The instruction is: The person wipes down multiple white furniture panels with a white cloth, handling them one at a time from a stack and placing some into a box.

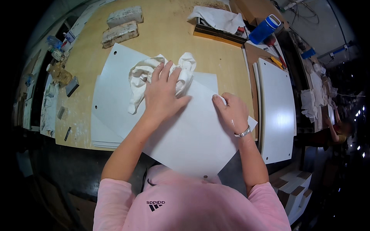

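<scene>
A white rectangular panel [189, 142] with small round holes near its corners lies turned at an angle in front of me, one corner jutting past the table edge toward my body. My left hand [162, 94] rests on a bunched white cloth [137, 84] on this panel, its fingers stretched over the cloth and its thumb apart. At the panel's right edge, my right hand [233, 111] grips the board between thumb and curled fingers; the fingertips underneath are hidden. More white panels [103, 131] are stacked squarely below it.
Two wrapped blocks [120, 34] sit at the table's far left. A cloth-draped box [219, 36] and a blue bottle [264, 29] stand at the far right. More white panels [277, 111] are stacked on the right. A yellowish jar [59, 74] stands left. Another person [334, 133] is far right.
</scene>
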`<state>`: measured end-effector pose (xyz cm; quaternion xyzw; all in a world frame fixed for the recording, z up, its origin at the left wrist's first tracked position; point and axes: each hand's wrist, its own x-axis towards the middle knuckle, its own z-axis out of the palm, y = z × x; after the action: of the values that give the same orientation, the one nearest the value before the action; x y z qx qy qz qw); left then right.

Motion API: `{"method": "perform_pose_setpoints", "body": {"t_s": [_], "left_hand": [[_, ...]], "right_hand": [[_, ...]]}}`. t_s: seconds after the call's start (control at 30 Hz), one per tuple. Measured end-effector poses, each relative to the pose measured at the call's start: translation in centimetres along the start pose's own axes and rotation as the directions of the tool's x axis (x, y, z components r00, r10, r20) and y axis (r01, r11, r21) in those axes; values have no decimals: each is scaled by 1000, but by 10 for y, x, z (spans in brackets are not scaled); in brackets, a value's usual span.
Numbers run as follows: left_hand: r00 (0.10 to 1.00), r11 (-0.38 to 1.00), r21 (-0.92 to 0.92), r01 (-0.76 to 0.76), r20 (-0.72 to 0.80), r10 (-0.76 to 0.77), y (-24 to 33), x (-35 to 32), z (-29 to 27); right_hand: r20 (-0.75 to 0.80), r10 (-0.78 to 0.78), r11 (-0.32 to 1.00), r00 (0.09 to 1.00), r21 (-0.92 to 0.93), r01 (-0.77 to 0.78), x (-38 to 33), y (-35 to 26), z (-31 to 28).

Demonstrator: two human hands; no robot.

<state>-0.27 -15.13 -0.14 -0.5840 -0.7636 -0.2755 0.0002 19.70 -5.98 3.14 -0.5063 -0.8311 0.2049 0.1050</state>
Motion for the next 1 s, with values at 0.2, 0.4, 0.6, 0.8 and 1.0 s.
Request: {"method": "perform_pose_setpoints", "body": {"t_s": [0.2, 0.4, 0.6, 0.8, 1.0], "left_hand": [[995, 995, -35, -89, 50, 91, 62, -15, 10], [993, 992, -102, -75, 79, 83, 47, -11, 13], [992, 997, -51, -59, 110, 64, 47, -10, 25], [988, 994, -106, 26, 152, -10, 61, -9, 17], [994, 995, -93, 22, 109, -12, 65, -10, 23]], "right_hand": [[-46, -52, 994, 998, 93, 56, 2, 8, 5], [-14, -19, 995, 1000, 98, 20, 0, 5, 1], [-1, -21, 993, 1000, 116, 21, 3, 17, 7], [59, 33, 995, 998, 94, -38, 4, 11, 2], [98, 34, 996, 995, 81, -42, 6, 12, -1]]}}
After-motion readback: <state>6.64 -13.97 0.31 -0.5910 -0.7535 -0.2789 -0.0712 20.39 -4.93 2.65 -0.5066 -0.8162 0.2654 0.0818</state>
